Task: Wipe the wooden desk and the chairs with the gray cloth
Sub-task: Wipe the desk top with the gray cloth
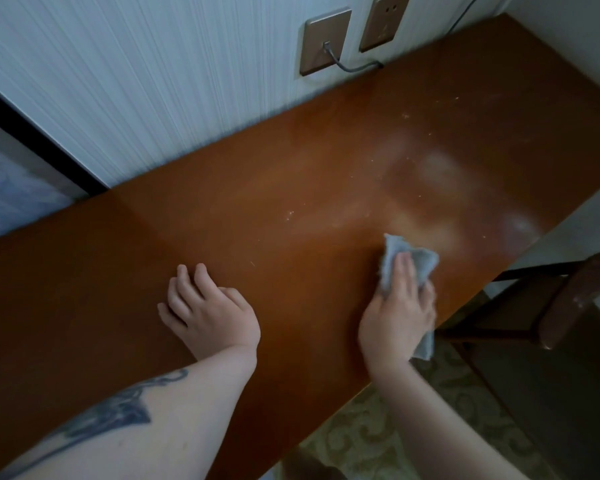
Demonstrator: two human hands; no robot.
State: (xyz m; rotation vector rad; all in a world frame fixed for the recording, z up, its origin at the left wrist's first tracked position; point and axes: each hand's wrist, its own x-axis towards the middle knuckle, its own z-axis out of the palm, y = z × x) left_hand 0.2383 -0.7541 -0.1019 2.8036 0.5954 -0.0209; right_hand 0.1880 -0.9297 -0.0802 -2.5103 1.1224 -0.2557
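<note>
Desk: wooden desk [222, 220], smooth reddish-brown top, pale crumbs scattered on it.
Chair: dark wooden chair [565, 306] just beside the desk's near edge.
My left hand [207, 310]: resting on the desk, fingers loosely bent, holding nothing.
My right hand [397, 310]: fingers curled round the gray cloth [418, 259], fuzzy and crumpled, pressing it on the desk.

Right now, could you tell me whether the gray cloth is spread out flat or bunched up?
Bunched up. The cloth is crumpled under the right hand, which presses it on the desk; its ends stick out beyond the fingertips and the wrist.
</note>
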